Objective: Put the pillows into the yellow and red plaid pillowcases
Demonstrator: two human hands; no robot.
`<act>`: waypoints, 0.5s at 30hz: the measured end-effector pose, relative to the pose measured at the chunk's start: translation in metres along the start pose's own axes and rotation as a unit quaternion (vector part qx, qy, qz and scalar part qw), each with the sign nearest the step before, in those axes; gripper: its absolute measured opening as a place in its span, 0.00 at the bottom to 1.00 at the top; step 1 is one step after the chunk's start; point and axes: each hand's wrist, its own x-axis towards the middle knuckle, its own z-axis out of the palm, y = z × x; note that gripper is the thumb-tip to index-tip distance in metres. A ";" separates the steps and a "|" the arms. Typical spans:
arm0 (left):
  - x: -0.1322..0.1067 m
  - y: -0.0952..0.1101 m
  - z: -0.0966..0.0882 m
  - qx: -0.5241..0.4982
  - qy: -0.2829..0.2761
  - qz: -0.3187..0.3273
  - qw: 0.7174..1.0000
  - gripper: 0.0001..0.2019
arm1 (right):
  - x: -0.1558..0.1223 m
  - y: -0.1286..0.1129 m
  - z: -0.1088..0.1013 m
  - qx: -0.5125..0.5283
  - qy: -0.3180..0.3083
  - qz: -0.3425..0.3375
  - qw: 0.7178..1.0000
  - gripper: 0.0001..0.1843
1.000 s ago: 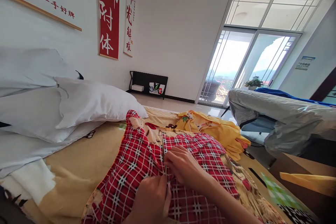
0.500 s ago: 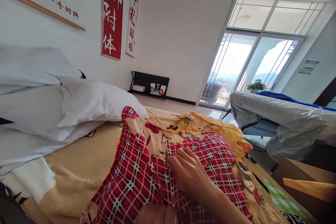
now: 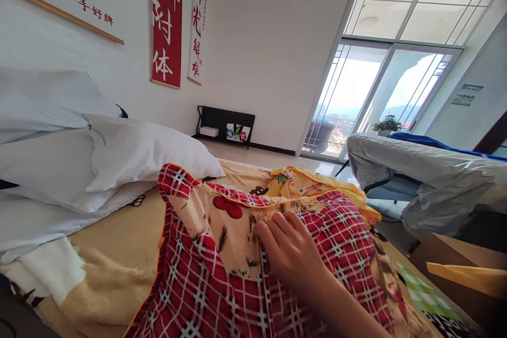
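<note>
Head view: our right hand on red plaid cloth, fingers half curled, tips on fold; true grip we cannot tell. Our left hand unseen. Cloth heaped on tan blanket near white pillow. Risk, we judge: light fingertip hold lets fold slip, raised edge flops.

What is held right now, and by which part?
The right hand seems to pinch the red plaid cover at its middle seam, below the folded-back edge; left hand not in view.

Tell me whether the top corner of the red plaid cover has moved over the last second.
Yes. The red plaid cover has spread left: its top corner lies farther left of the tip of the white pillow, which stayed put.
</note>
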 end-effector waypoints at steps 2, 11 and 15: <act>0.040 -0.038 -0.002 0.004 0.010 -0.036 0.999 0.19 | 0.005 -0.002 -0.002 -0.021 0.005 -0.005 1.000 0.15; 0.082 -0.113 -0.001 0.005 0.037 -0.171 0.985 0.15 | 0.011 0.006 -0.004 -0.001 -0.006 0.050 0.999 0.14; 0.078 -0.097 0.006 0.008 0.024 -0.216 0.976 0.23 | 0.010 0.003 -0.010 -0.005 0.005 0.050 0.999 0.15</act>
